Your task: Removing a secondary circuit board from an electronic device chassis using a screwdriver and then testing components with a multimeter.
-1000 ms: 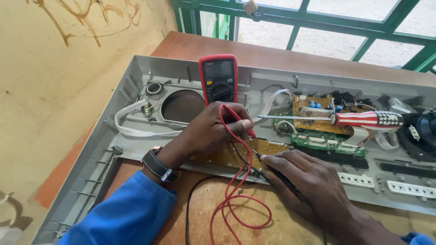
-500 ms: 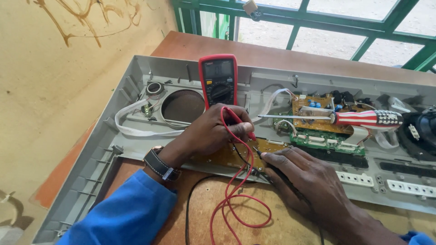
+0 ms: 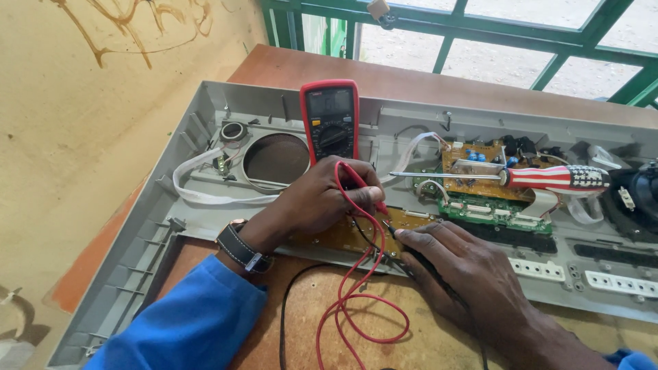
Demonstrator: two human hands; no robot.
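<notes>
the left hand (image 3: 322,199), with a wristwatch (image 3: 241,247) and a blue sleeve (image 3: 185,322), is closed around the red probe (image 3: 363,185), its tip pressed down on the brown circuit board (image 3: 349,233) inside the grey plastic casing (image 3: 178,171). at about four o'clock from it, the right hand (image 3: 466,274) is curled over the black probe (image 3: 401,257), pinching it, with the tip near the red one on the same board. the red lead (image 3: 356,301) loops toward six o'clock across the wooden table (image 3: 308,68). at twelve o'clock from the left hand a red multimeter (image 3: 330,120) leans upright against the casing wall. at two o'clock a screwdriver (image 3: 541,178) with a striped handle lies across an orange board (image 3: 480,161), just above a green board (image 3: 493,209).
</notes>
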